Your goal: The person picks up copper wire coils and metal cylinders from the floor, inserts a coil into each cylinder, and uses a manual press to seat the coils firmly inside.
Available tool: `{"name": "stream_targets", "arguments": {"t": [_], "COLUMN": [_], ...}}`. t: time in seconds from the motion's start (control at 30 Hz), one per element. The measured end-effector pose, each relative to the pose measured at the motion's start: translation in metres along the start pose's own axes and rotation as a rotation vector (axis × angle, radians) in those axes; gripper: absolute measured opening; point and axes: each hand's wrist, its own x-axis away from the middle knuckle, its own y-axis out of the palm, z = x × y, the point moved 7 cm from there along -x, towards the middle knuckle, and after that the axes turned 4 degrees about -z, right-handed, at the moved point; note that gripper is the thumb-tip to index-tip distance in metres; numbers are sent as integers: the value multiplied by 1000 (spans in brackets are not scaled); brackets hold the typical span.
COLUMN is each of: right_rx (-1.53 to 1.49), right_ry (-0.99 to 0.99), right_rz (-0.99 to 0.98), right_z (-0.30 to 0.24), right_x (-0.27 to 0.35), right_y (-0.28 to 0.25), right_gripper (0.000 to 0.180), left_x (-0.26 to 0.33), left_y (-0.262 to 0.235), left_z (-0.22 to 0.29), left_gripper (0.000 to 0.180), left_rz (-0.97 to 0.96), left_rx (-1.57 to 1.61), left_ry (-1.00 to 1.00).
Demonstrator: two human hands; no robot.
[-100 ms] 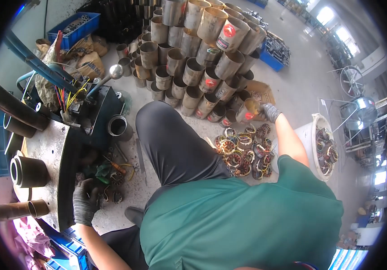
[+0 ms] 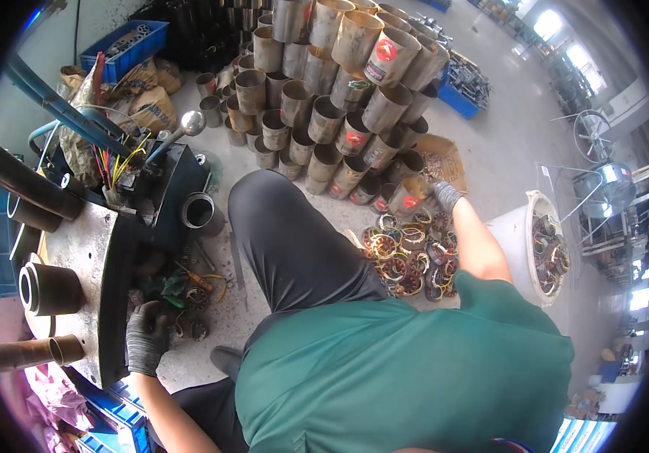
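Note:
My right hand (image 2: 445, 195), in a grey knit glove, is closed on the rim of a metal cylinder (image 2: 406, 199) with a red label. That cylinder is tilted at the low front right of a tall stack of similar cylinders (image 2: 324, 121). Just nearer lie several copper-wound stators (image 2: 407, 260) in a heap on the floor. My left hand (image 2: 147, 332), gloved too, is beside the edge of a steel machine table (image 2: 101, 302). Its fingers are loosely curled, apart from the thumb, with nothing visible in them. Loose stators (image 2: 192, 325) lie beside it.
A white bucket (image 2: 517, 238) of stators stands right of my right arm. On the machine table are a thick dark ring-ended sleeve (image 2: 52, 289) and a brownish tube (image 2: 64, 349). A ball-topped lever (image 2: 192, 123) rises behind. A cardboard box (image 2: 449, 162) sits beside the stack.
My right hand and the cylinder have shifted slightly left and nearer to me. My left hand has moved only a little to the right.

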Motion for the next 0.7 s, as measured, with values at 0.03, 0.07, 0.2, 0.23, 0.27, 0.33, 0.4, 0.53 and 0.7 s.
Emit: {"name": "stream_targets", "arguments": {"t": [0.03,0.07,0.2,0.23,0.27,0.33,0.4,0.53,0.7], "right_rx": [-6,8,-326,-384,-473,-519,-527,-742,-834], "right_ry": [50,42,135,111,87,52,38,-22,71], "right_rz": [-6,46,58,59,96,177,197,281,61], "right_z": [5,9,10,7,7,8,19,50,72], "right_x": [-9,-14,-42,-48,-54,-64,-76,-89,-73], "right_y": [18,27,59,65,71,77,76,62,116], "right_gripper": [22,22,19,19,18,18,22,35,35], "left_x": [0,-4,-8,-7,-6,-4,-6,-11,-17], "left_y": [2,9,16,16,16,15,16,18,4], "left_z": [-11,-23,-29,-33,-37,-33,-24,-3,34], "left_gripper": [30,28,29,30,31,31,30,29,30], "left_rz": [-9,-36,-30,-35,-40,-34,-32,-56,-17], "left_rx": [19,95,-49,-72,-96,-107,-133,-72,-218], "left_ry": [-42,-89,-34,-39,-44,-65,-33,2,77]}}
